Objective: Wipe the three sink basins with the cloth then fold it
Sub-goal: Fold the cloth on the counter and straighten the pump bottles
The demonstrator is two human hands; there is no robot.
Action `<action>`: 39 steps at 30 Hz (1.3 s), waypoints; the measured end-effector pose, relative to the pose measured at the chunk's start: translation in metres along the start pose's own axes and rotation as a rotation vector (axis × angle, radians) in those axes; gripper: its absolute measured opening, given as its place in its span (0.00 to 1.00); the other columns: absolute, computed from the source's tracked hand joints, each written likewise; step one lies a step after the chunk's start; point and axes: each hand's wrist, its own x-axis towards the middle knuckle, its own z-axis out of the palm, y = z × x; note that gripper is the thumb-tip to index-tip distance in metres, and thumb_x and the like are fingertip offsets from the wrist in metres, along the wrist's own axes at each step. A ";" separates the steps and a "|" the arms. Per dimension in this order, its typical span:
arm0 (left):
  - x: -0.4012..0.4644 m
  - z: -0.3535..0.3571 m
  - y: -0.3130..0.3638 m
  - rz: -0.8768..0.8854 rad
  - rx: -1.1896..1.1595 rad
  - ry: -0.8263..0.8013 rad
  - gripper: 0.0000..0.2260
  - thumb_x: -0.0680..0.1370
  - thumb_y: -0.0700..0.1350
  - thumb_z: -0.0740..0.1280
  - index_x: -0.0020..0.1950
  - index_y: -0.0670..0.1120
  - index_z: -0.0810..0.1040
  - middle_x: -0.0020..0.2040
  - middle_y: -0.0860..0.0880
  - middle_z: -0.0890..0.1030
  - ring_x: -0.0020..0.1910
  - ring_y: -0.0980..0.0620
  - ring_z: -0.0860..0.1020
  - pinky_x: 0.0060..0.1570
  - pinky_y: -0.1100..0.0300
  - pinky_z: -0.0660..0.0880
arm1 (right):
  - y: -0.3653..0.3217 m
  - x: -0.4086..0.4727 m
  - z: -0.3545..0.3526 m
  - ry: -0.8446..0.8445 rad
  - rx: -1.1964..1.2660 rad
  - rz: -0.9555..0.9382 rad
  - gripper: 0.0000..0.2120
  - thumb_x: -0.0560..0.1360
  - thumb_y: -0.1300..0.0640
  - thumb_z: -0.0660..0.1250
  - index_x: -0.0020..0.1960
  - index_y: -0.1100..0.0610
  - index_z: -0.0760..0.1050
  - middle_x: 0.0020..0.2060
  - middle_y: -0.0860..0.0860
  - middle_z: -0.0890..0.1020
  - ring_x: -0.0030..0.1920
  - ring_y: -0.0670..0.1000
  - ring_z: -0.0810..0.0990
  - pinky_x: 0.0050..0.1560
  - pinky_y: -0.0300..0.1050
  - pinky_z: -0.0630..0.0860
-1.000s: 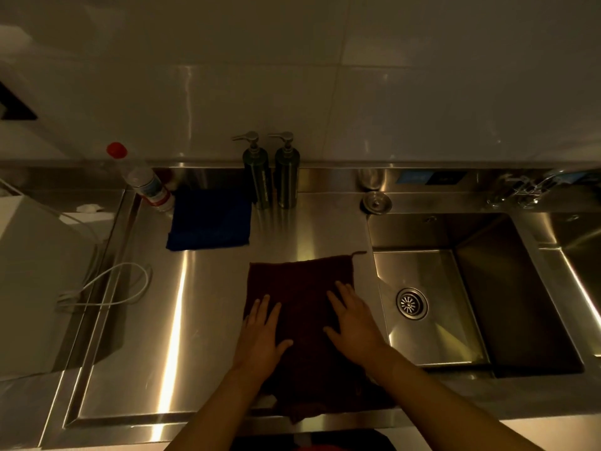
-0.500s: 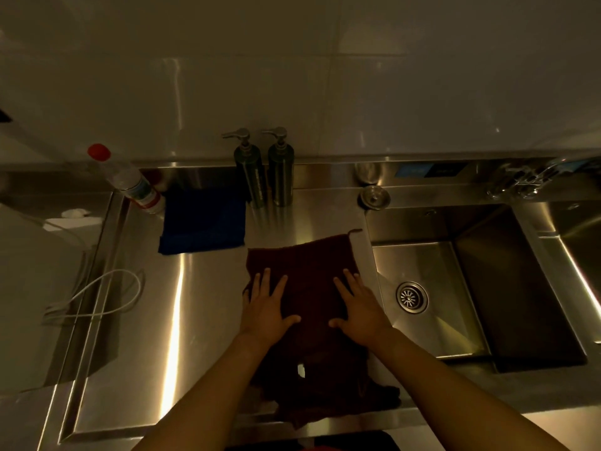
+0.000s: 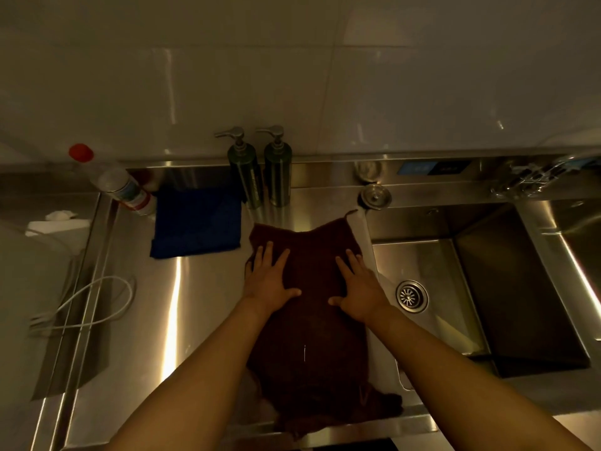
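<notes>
Both hands, left [image 3: 268,281] and right [image 3: 361,291], press flat with fingers spread on a dark maroon cloth [image 3: 309,327] lying on the stainless steel counter [image 3: 201,304], just left of a steel sink basin [image 3: 455,288].

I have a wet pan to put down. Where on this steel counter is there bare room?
Bare steel lies in front of the blue cloth, between the white cable and the left hand. The sink basin floor around its drain is also bare. The back edge is crowded: a spray bottle, two pump dispensers, and the brown cloth under both hands.
</notes>
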 end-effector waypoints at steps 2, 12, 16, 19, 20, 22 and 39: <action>-0.005 0.002 -0.002 0.009 0.004 0.005 0.50 0.74 0.69 0.71 0.86 0.57 0.45 0.85 0.45 0.37 0.84 0.43 0.38 0.81 0.39 0.43 | 0.000 -0.003 0.003 0.000 0.000 -0.001 0.52 0.73 0.40 0.73 0.83 0.46 0.42 0.82 0.47 0.37 0.82 0.54 0.37 0.81 0.57 0.46; -0.072 0.042 -0.005 -0.012 -0.005 0.018 0.47 0.77 0.69 0.67 0.85 0.58 0.42 0.84 0.47 0.34 0.83 0.44 0.36 0.82 0.40 0.45 | 0.007 -0.053 0.045 -0.026 -0.056 -0.042 0.53 0.73 0.38 0.71 0.82 0.45 0.37 0.80 0.46 0.32 0.80 0.52 0.34 0.79 0.58 0.41; -0.083 0.042 0.006 -0.024 -0.020 0.045 0.44 0.79 0.65 0.67 0.86 0.56 0.45 0.85 0.46 0.39 0.84 0.43 0.39 0.82 0.40 0.46 | -0.001 -0.057 0.048 0.040 -0.067 -0.038 0.52 0.74 0.40 0.72 0.83 0.46 0.39 0.81 0.49 0.33 0.81 0.55 0.36 0.78 0.60 0.39; -0.073 0.034 0.010 0.020 -0.004 0.104 0.44 0.79 0.64 0.68 0.86 0.56 0.44 0.86 0.46 0.40 0.84 0.44 0.39 0.82 0.40 0.46 | -0.010 -0.044 0.036 0.134 -0.072 -0.091 0.53 0.73 0.41 0.72 0.83 0.45 0.37 0.81 0.48 0.32 0.81 0.55 0.36 0.79 0.60 0.42; -0.066 0.032 0.010 0.038 -0.003 0.109 0.45 0.79 0.64 0.68 0.86 0.56 0.44 0.85 0.46 0.39 0.84 0.44 0.38 0.82 0.40 0.45 | -0.012 -0.036 0.031 0.142 -0.075 -0.107 0.54 0.73 0.40 0.72 0.83 0.45 0.37 0.81 0.48 0.33 0.81 0.56 0.36 0.79 0.60 0.43; -0.048 0.026 0.008 0.050 -0.003 0.110 0.46 0.78 0.67 0.68 0.85 0.58 0.43 0.85 0.47 0.38 0.84 0.44 0.38 0.82 0.40 0.45 | -0.016 -0.017 0.020 0.130 -0.087 -0.124 0.57 0.70 0.37 0.73 0.82 0.45 0.36 0.81 0.48 0.33 0.81 0.55 0.36 0.79 0.60 0.44; 0.003 0.008 -0.005 -0.025 0.021 -0.009 0.56 0.68 0.73 0.72 0.84 0.62 0.39 0.83 0.47 0.31 0.82 0.43 0.32 0.80 0.35 0.41 | -0.011 0.042 -0.008 -0.050 -0.059 -0.089 0.66 0.60 0.37 0.80 0.82 0.43 0.38 0.80 0.46 0.32 0.80 0.54 0.31 0.78 0.57 0.40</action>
